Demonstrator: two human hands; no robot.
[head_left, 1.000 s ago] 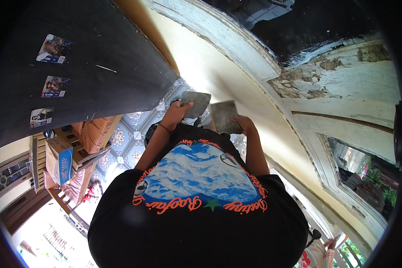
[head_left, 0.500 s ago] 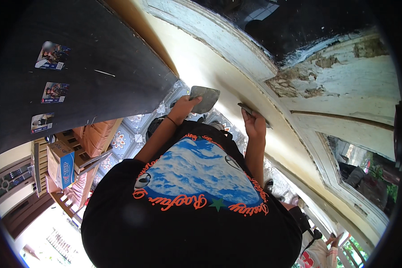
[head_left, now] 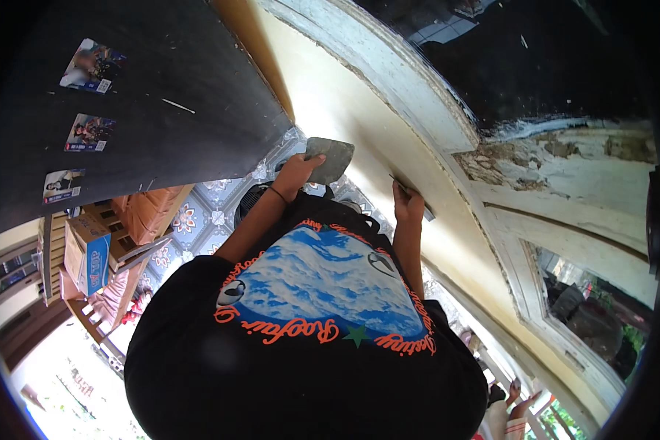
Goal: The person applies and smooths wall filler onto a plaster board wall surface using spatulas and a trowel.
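Note:
My left hand (head_left: 295,174) grips the near-left edge of a flat grey rectangular plate (head_left: 334,160), its thumb lying on top. The plate is held out in front of my body, apart from the cream wall (head_left: 345,95). Farther right, my right hand (head_left: 409,205) is closed round a thin, dark flat scraper (head_left: 398,180). That tool shows nearly edge-on beside the wall surface; whether its blade touches the wall I cannot tell. Part of the scraper is hidden behind my fingers.
A dark panel (head_left: 161,110) with stuck-on picture cards stands at left. Weathered white window framing (head_left: 389,59) borders the wall at right. Patterned tiles (head_left: 216,216) cover the floor. A cardboard box (head_left: 88,257) sits on a wooden chair. Another person's hand (head_left: 519,400) shows at lower right.
My right hand and the scraper have moved slightly nearer and to the left along the wall, the scraper now more edge-on. My left hand still holds the plate. The view has shifted a little.

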